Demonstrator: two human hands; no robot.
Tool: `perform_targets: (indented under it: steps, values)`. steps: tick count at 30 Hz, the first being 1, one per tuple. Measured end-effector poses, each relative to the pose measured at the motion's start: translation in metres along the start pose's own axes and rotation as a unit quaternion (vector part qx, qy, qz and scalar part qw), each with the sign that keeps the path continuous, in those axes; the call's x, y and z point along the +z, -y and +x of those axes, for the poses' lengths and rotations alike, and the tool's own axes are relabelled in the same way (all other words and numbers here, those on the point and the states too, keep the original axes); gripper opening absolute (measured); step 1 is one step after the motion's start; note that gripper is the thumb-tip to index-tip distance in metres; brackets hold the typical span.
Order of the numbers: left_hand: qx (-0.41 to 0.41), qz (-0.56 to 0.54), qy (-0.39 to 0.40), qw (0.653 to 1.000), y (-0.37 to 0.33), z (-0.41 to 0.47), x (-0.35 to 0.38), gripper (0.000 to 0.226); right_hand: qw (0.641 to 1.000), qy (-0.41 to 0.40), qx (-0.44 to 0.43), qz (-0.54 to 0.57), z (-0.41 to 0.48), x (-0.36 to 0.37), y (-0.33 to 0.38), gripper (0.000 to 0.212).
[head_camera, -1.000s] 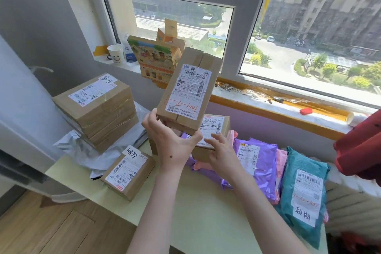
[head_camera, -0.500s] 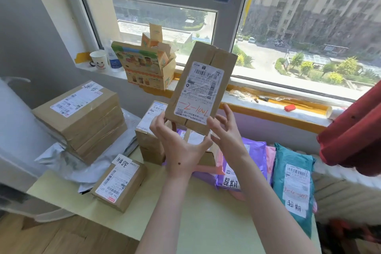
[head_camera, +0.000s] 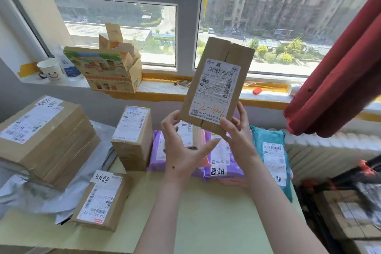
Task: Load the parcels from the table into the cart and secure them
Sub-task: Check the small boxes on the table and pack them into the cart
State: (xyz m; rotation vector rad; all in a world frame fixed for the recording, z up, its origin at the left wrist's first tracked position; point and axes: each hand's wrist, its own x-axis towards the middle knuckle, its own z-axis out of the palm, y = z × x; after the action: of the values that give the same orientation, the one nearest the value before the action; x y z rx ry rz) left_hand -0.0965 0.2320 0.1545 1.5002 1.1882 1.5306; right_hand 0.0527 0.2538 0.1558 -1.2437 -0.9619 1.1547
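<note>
**Left hand [head_camera: 181,146] and right hand [head_camera: 237,136] both on one parcel [head_camera: 216,86]**

Left hand curls round the lower left corner, right hand pinches the lower right edge; parcel is held upright in the air over the counter [head_camera: 206,222], label facing the camera; purple mailers [head_camera: 218,156], a teal mailer [head_camera: 272,150] and brown boxes [head_camera: 132,130] lie on the counter below it.

— Which colour has the raised parcel [head_camera: 218,80]?
— Brown cardboard, with a white label and orange-red handwritten numbers.
— And the table [head_camera: 206,222]?
— Pale green. On it are a purple bag [head_camera: 218,170] and a teal bag [head_camera: 268,138], both with white labels.
— The curtain [head_camera: 338,72]?
— Dark red. The cup [head_camera: 51,70] is white with a smiling face pattern. The open carton [head_camera: 103,68] has many-coloured pictures.
</note>
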Motion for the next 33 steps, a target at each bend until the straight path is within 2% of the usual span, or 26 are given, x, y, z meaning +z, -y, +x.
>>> perform_targets:
  steps: [3, 5, 7, 13, 16, 19, 21, 23, 27, 33]
  values:
    - [-0.095, -0.096, 0.076, 0.988, 0.01, 0.013, 0.002, 0.061, 0.999, -0.03, 0.005, 0.018, -0.009, -0.024, 0.001, 0.115]
    - [-0.167, -0.141, 0.143, 0.965, 0.018, 0.023, 0.013, 0.055, 0.999, -0.044, 0.011, 0.028, -0.018, -0.04, 0.001, 0.113]
    - [-0.204, -0.155, 0.206, 0.944, 0.023, 0.025, 0.027, 0.048, 0.998, -0.056, 0.021, 0.038, -0.027, -0.056, 0.0, 0.111]
    - [-0.229, -0.159, 0.291, 0.915, 0.014, 0.007, 0.076, 0.051, 0.994, -0.099, 0.021, 0.044, -0.065, -0.113, 0.005, 0.099]
    - [-0.237, -0.158, 0.339, 0.897, 0.006, -0.01, 0.106, 0.045, 0.993, -0.109, 0.017, 0.052, -0.089, -0.147, 0.011, 0.106]
    - [-0.247, -0.164, 0.354, 0.887, -0.007, -0.033, 0.142, 0.036, 0.99, -0.123, 0.011, 0.065, -0.116, -0.182, 0.016, 0.113]
    - [-0.255, -0.178, 0.365, 0.877, -0.016, -0.052, 0.168, 0.034, 0.988, -0.137, 0.004, 0.065, -0.136, -0.209, 0.018, 0.103]
    - [-0.258, -0.18, 0.38, 0.87, -0.025, -0.073, 0.193, 0.038, 0.987, -0.15, 0.003, 0.065, -0.157, -0.239, 0.021, 0.099]
    - [-0.247, -0.175, 0.406, 0.862, -0.043, -0.127, 0.247, 0.044, 0.98, -0.187, 0.012, 0.072, -0.205, -0.301, 0.027, 0.118]
    - [-0.24, -0.192, 0.463, 0.831, -0.073, -0.215, 0.322, 0.067, 0.966, -0.247, 0.011, 0.08, -0.281, -0.393, 0.027, 0.114]
